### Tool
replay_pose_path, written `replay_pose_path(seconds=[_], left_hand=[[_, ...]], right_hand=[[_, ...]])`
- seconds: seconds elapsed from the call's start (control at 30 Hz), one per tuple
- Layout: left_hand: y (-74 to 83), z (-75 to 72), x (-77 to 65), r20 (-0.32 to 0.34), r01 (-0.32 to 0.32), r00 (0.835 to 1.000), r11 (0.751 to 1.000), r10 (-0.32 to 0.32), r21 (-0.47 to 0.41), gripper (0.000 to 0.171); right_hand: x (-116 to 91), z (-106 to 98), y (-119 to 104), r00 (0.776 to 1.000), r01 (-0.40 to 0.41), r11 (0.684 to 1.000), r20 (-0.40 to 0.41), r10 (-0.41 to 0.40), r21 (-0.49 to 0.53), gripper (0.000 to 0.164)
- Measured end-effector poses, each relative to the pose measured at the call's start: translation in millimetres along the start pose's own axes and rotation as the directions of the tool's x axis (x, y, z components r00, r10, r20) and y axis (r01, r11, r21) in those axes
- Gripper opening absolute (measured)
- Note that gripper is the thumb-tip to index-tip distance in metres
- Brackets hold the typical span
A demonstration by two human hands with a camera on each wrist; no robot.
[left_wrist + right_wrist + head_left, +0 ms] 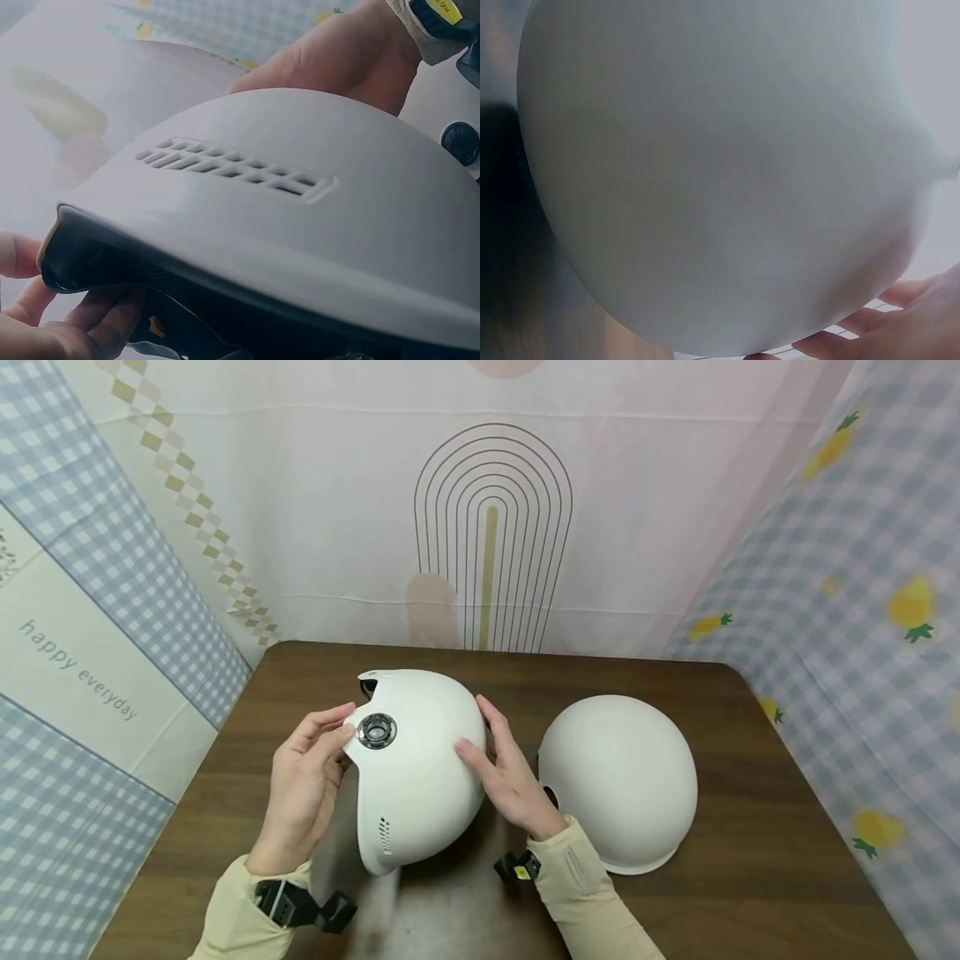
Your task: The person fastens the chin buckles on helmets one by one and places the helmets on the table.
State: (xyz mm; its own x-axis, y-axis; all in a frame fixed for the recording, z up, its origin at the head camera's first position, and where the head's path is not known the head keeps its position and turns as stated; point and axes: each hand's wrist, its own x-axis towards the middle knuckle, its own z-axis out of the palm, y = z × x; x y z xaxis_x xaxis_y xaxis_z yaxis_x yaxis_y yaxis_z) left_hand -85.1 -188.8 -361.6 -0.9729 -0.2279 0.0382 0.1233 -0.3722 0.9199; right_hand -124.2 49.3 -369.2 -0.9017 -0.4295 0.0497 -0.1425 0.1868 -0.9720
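A white helmet (pixel 427 760) with a round black side fitting (pixel 377 731) and slotted vents (pixel 232 166) is held up over the table, turned on its side. At its rim beside the round fitting, my left hand (pixel 303 777) pinches the edge, thumb outside and fingers reaching inside, as the left wrist view shows. My right hand (pixel 513 772) rests on the rounded crown with its fingers fairly straight. Dark lining and a strap (pixel 187 322) show within the opening. To the right, a second white helmet (pixel 618 781) sits dome up on the table.
The brown wooden table (pixel 757 827) extends under both helmets. A patterned pale cloth (pixel 322 527) hangs behind it, and blue checked cloth (pixel 847 635) borders the right side. Near the right forearm stands the second helmet.
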Motion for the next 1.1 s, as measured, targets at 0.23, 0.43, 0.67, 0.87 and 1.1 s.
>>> replay_pose_path(seconds=[0.23,0.43,0.67,0.87,1.1], left_hand=[[0.3,-0.3,-0.1,0.005,0.003,1.000,1.000,-0.003,0.001,0.030],[-0.3,-0.3,-0.9,-0.011,0.009,1.000,1.000,-0.009,-0.015,0.030],[-1.3,-0.2,0.0,-0.016,0.005,1.000,0.999,-0.006,-0.036,0.025],[-2.0,-0.6,1.2,-0.007,0.001,1.000,0.999,-0.002,-0.041,0.020],[-0.9,0.1,2.4,0.003,-0.034,0.999,0.999,0.034,0.030,0.015]], right_hand=[[0.5,0.0,-1.3,1.000,0.000,1.000,0.001,0.000,-0.010,0.070],[1.2,0.0,-1.3,1.000,0.008,1.000,0.005,-0.008,-0.015,0.070],[2.2,0.4,-3.8,0.999,0.032,0.998,-0.014,-0.032,-0.059,0.069],[2.7,-0.6,-7.1,0.998,0.052,0.992,-0.033,-0.056,-0.113,0.067],[3.9,-3.6,-2.9,0.999,0.027,0.992,0.041,-0.023,-0.121,0.067]])
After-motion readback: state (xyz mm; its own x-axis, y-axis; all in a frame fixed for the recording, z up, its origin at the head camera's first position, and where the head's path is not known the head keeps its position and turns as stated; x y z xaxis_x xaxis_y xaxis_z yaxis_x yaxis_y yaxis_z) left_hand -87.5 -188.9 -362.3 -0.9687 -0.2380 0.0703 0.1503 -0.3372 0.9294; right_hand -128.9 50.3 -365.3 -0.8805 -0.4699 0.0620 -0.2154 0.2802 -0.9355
